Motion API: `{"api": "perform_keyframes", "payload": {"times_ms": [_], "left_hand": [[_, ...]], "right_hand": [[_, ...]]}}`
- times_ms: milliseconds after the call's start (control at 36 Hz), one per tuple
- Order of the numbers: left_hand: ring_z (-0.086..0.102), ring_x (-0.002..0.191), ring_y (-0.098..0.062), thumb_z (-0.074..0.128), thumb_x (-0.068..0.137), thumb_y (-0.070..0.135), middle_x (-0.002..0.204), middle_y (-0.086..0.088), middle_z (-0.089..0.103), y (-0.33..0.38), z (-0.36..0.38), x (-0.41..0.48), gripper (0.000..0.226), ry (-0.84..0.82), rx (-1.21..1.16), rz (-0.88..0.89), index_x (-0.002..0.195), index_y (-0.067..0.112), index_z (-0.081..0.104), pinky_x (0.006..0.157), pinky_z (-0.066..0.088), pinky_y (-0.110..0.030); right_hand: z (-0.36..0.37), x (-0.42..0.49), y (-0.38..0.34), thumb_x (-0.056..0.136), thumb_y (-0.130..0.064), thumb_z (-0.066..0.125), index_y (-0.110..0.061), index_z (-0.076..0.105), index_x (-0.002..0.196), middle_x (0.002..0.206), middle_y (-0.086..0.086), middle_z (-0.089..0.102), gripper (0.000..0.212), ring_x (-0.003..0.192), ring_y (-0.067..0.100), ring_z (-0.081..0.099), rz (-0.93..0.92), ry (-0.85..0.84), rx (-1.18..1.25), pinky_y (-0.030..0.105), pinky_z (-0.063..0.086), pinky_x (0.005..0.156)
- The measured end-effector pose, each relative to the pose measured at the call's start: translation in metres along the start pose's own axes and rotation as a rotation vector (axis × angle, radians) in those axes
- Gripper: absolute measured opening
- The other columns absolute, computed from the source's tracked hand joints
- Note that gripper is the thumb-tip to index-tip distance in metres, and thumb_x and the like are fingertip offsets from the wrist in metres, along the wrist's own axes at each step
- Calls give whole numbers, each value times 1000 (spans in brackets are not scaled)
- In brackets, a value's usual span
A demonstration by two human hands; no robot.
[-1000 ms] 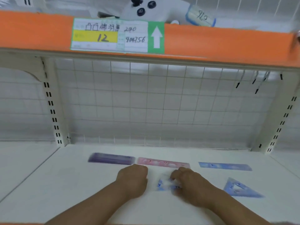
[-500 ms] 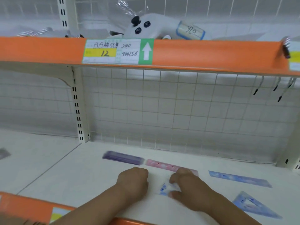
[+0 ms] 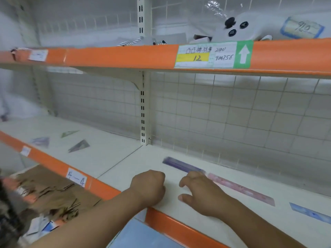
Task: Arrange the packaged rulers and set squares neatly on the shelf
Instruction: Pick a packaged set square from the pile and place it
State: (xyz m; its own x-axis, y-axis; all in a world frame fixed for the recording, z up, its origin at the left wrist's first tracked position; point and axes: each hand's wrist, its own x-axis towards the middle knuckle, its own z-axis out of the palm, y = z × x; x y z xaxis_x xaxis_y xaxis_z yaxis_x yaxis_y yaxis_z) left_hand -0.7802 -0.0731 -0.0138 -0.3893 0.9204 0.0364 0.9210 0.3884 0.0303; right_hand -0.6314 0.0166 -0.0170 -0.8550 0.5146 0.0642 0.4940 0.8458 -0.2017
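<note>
On the white shelf [image 3: 232,219] three packaged rulers lie in a slanted row: a purple ruler [image 3: 180,165], a pink ruler [image 3: 240,189] and a blue ruler [image 3: 311,213] at the right edge. My left hand [image 3: 148,187] rests as a closed fist near the shelf's front edge and holds nothing. My right hand [image 3: 198,192] sits beside it with fingers bent over the shelf, its fingertips next to the purple and pink rulers. No set square shows under it. In the left bay lie three set squares, a purple set square [image 3: 41,141], a green set square [image 3: 69,133] and a dark set square [image 3: 79,145].
An orange front lip [image 3: 179,228] edges the shelf, with a slotted upright [image 3: 142,111] and wire grid behind. The upper shelf carries a price label [image 3: 213,54] and a white bagged toy [image 3: 238,27]. A cardboard box [image 3: 53,190] sits lower left.
The view has swung left, bringing the left bay and its set squares into sight. The small blue set square under my right hand is no longer visible. Both hands stay near the front edge.
</note>
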Motion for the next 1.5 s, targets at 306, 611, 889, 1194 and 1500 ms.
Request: {"api": "perform_keyframes", "payload": {"times_ms": [306,611,889,1194,1500], "left_hand": [[56,110,-27,45,96,28,120,-8,58,-144,-11,-42,29,29,-9,-150,119,15,56,79,43,-30],[54,82,-23,43,97,28,89,-4,60,-329,-24,-96,20,88,7,-223,87,15,55,61,37,-28],[54,79,-21,44,94,20,70,1,46,-450,-16,-104,22,50,-35,-332,73,16,48,59,39,-28],[58,94,-19,43,95,24,105,-3,64,-553,-5,-45,16,71,-59,-396,97,20,58,68,42,-26],[59,103,-24,42,98,27,113,-5,62,-629,-19,49,27,75,-43,-365,115,15,58,79,47,-30]], "right_hand": [[27,86,-127,94,-43,50,-25,48,131,129,-2,42,41,125,17,37,-164,-22,-24,31,36,100],[74,173,-298,96,-41,48,-23,50,128,126,1,43,37,122,19,37,-267,-34,13,32,37,96],[102,248,-389,98,-37,45,-22,53,124,123,1,45,31,118,19,40,-302,-40,-21,31,39,92],[119,388,-433,97,-25,42,-19,56,119,116,4,52,27,111,22,48,-201,82,-22,35,46,86],[126,503,-432,95,-21,46,-16,58,114,116,3,53,23,111,20,50,-139,42,-42,36,49,87]]}}
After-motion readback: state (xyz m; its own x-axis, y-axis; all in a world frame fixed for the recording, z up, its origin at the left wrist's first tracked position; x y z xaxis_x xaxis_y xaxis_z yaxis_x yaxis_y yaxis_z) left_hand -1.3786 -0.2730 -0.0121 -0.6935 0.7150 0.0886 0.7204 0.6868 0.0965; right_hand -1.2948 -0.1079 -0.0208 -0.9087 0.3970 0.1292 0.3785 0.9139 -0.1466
